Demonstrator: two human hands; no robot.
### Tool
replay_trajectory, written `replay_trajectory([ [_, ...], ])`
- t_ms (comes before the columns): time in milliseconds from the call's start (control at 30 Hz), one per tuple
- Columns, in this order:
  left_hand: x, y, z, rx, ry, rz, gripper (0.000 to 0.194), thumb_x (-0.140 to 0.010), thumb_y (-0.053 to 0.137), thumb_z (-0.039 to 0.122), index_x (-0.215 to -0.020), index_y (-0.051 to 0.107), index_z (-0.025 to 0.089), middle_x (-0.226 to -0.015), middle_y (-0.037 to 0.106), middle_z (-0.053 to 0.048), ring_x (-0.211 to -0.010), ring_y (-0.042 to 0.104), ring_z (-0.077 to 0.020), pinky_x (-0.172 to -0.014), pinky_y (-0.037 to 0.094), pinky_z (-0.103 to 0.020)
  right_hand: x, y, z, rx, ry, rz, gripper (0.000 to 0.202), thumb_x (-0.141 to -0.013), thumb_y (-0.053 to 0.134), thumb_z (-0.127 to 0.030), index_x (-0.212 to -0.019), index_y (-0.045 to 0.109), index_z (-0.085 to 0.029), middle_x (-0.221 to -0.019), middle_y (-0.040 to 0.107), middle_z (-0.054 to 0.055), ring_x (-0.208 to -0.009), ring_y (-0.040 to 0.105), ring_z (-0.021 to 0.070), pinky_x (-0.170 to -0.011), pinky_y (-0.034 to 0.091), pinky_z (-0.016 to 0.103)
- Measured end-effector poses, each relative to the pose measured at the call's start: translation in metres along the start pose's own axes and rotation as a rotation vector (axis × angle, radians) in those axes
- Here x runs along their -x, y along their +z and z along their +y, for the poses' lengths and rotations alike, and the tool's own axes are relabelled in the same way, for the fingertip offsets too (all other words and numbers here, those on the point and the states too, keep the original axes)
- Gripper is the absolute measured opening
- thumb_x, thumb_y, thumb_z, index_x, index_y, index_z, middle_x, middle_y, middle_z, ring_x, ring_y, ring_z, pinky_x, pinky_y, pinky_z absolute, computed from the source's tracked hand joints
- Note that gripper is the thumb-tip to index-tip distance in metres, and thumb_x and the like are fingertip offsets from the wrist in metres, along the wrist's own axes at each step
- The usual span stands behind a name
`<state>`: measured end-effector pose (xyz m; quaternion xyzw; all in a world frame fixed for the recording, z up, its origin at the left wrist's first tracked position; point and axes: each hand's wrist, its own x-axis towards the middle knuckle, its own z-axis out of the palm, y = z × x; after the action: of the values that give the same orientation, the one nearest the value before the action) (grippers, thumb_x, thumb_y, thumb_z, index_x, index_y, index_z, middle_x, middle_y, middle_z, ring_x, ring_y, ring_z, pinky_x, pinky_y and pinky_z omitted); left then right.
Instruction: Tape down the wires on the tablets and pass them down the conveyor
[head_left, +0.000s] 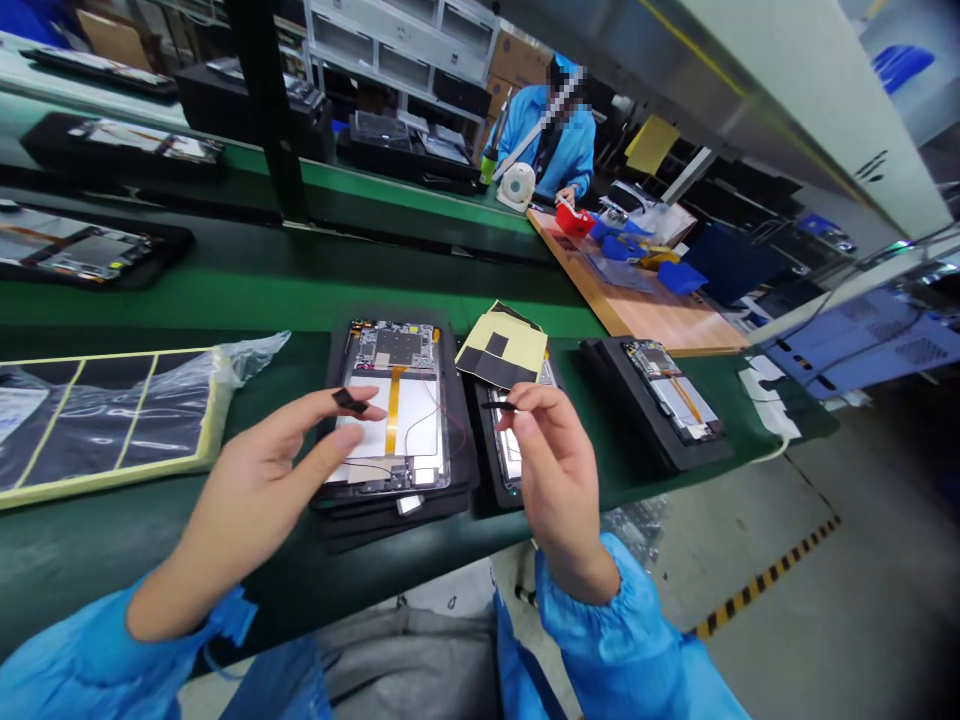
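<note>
Pressed together at thumb and forefinger, the grip of the right hand [559,460] pinches a thin dark strip [495,405], seen nearly edge-on. The left hand [262,480] carries a small black piece [347,401] along its forefinger, with the thumb standing a little below; whether that piece is squeezed between fingers or merely clings there (it has the look of something tacky) I cannot tell. Both hands are raised over the table [82,550], the left one across an opened tablet [405,348] that lies flat, circuitry upward, on a stack of black pads [459,470]. An orange ribbon [393,410] runs down its middle.

Just beside it, a yellow sheet [525,345] with black patches lies askew over part of a second tablet [508,455], near the right fingertips. Farther right, a third tablet [679,395] sits on more dark padding; well to the left is a clear bag [97,425] around dark, yellow-edged sheets. Beyond the table, a co-worker [574,150] in blue has a hand near a red container [574,220].

As I judge it, the step in hand is fine fingertip handling of the black piece and the strip. The next move would call for a light, steady pinch and a clear look at their edges, kept clear of the exposed circuitry.
</note>
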<state>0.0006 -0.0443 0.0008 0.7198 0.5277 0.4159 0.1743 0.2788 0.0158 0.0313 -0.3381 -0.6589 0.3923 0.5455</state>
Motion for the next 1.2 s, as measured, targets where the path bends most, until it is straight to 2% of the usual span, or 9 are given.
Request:
replay_trajectory([
  [100, -0.016, 0.002, -0.012, 0.061, 0.02, -0.126, 0.038, -0.113, 0.064, 0.053, -0.138, 0.069, 0.025, -0.114, 0.089, -0.007, -0.098, 0.086, -0.0269, -0.08, 0.072, -0.032, 0.02, -0.013, 0.012, -0.114, 0.172, -0.013, 0.028, -0.111, 0.071, -0.045, -0.135, 0.066, -0.032, -0.113, 0.072, 0.005, -0.099, 0.071, 0.0209, -0.08, 0.063, 0.031],
  [233, -0.025, 0.016, -0.01, -0.039, 0.219, -0.249, 0.04, -0.117, 0.051, 0.032, -0.156, 0.059, 0.027, -0.104, 0.085, -0.003, -0.094, 0.082, -0.0228, -0.088, 0.066, -0.032, 0.059, -0.008, 0.022, -0.109, 0.307, 0.015, 0.044, -0.114, 0.071, -0.041, -0.155, 0.055, -0.036, -0.119, 0.082, 0.004, -0.107, 0.077, 0.0208, -0.091, 0.064, 0.034],
  [333, -0.02, 0.03, -0.003, -0.076, 0.284, -0.254, 0.043, -0.12, 0.046, 0.029, -0.162, 0.05, 0.027, -0.105, 0.083, -0.003, -0.094, 0.08, -0.0214, -0.087, 0.061, -0.031, 0.083, 0.006, 0.027, 0.042, 0.277, 0.048, 0.051, -0.118, 0.066, -0.031, -0.165, 0.047, -0.038, -0.13, 0.085, 0.004, -0.126, 0.077, 0.0218, -0.117, 0.058, 0.043],
  [433, -0.014, 0.041, 0.002, -0.12, 0.294, -0.208, 0.037, -0.123, 0.046, 0.033, -0.159, 0.05, 0.025, -0.107, 0.082, -0.004, -0.096, 0.078, -0.0223, -0.09, 0.058, -0.032, 0.094, 0.015, 0.03, 0.15, 0.184, 0.003, 0.061, -0.119, 0.062, -0.025, -0.173, 0.04, -0.043, -0.14, 0.084, 0.003, -0.143, 0.071, 0.0218, -0.127, 0.052, 0.046],
  [567, -0.01, 0.049, 0.003, -0.102, 0.254, -0.173, 0.034, -0.123, 0.044, 0.032, -0.155, 0.052, 0.026, -0.104, 0.077, -0.001, -0.094, 0.072, -0.0199, -0.089, 0.054, -0.031, 0.091, 0.014, 0.029, 0.269, 0.083, -0.079, 0.069, -0.115, 0.063, -0.02, -0.176, 0.039, -0.042, -0.143, 0.083, 0.005, -0.145, 0.071, 0.025, -0.125, 0.056, 0.049],
  [733, -0.01, 0.048, -0.008, -0.026, 0.166, -0.216, 0.039, -0.122, 0.046, 0.03, -0.161, 0.05, 0.033, -0.106, 0.073, 0.001, -0.098, 0.067, -0.0204, -0.094, 0.05, -0.034, 0.078, 0.011, 0.027, 0.335, 0.008, -0.11, 0.071, -0.113, 0.064, -0.018, -0.176, 0.038, -0.037, -0.139, 0.085, 0.007, -0.138, 0.075, 0.0278, -0.12, 0.061, 0.053],
  [933, -0.015, 0.047, -0.011, -0.076, 0.157, -0.192, 0.047, -0.122, 0.05, 0.038, -0.167, 0.044, 0.028, -0.108, 0.069, -0.002, -0.099, 0.066, -0.0223, -0.091, 0.051, -0.035, 0.06, 0.01, 0.026, 0.361, -0.056, -0.205, 0.074, -0.109, 0.065, -0.012, -0.176, 0.04, -0.032, -0.138, 0.087, 0.007, -0.129, 0.077, 0.028, -0.112, 0.064, 0.05],
  [1100, -0.006, 0.053, 0.004, -0.136, 0.271, -0.151, 0.055, -0.119, 0.046, 0.012, -0.173, 0.041, 0.022, -0.109, 0.074, -0.002, -0.097, 0.067, -0.0185, -0.095, 0.052, -0.031, 0.058, 0.004, 0.027, 0.403, -0.131, -0.204, 0.076, -0.106, 0.067, -0.009, -0.175, 0.042, -0.027, -0.134, 0.088, 0.009, -0.123, 0.079, 0.0293, -0.106, 0.065, 0.05],
  [1200, 0.0, 0.054, 0.011, -0.107, 0.281, -0.121, 0.06, -0.119, 0.047, 0.01, -0.177, 0.036, 0.02, -0.115, 0.076, -0.004, -0.103, 0.068, -0.0177, -0.1, 0.051, -0.029, 0.053, 0.002, 0.03, 0.419, -0.191, -0.173, 0.074, -0.104, 0.067, -0.007, -0.172, 0.047, -0.025, -0.129, 0.088, 0.011, -0.116, 0.079, 0.0296, -0.102, 0.066, 0.05],
])
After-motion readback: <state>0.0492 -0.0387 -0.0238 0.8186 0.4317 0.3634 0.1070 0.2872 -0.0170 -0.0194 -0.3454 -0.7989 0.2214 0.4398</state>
